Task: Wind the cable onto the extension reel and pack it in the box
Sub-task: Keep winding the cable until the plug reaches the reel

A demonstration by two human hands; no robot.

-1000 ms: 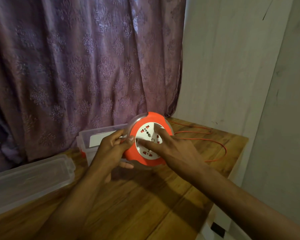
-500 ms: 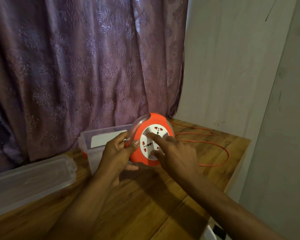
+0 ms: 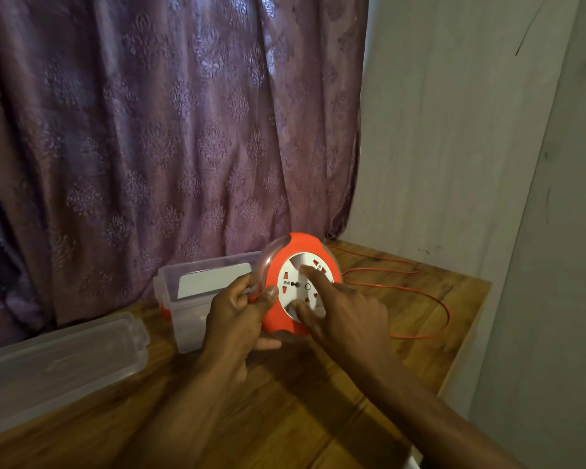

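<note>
- The extension reel [image 3: 298, 286] is orange with a white round socket face, and it stands on its edge, tilted a little, above the wooden table [image 3: 285, 418], near the back of it.
- A clear plastic rim runs around the left and upper side of the reel.
- The left hand [image 3: 241, 313] grips the reel at its left edge: the thumb lies on the orange front and the other fingers curl behind the clear rim.
- The right hand [image 3: 345, 316] rests on the white socket face with its fingers spread; the index finger points up toward the top of the face and the thumb presses on the lower part.
- The orange cable [image 3: 416, 292] comes from behind the right side of the reel and lies in loose loops on the table, toward the right edge.
- The clear plastic box [image 3: 197, 292] stands open just behind the left hand, to the left of the reel; a white label shows on its inner wall.
- The clear lid [image 3: 58, 363] lies flat on the table, apart from the box, at the left side.
- A purple patterned curtain [image 3: 170, 130] hangs behind the table, and a pale wall [image 3: 454, 130] stands at the right.
</note>
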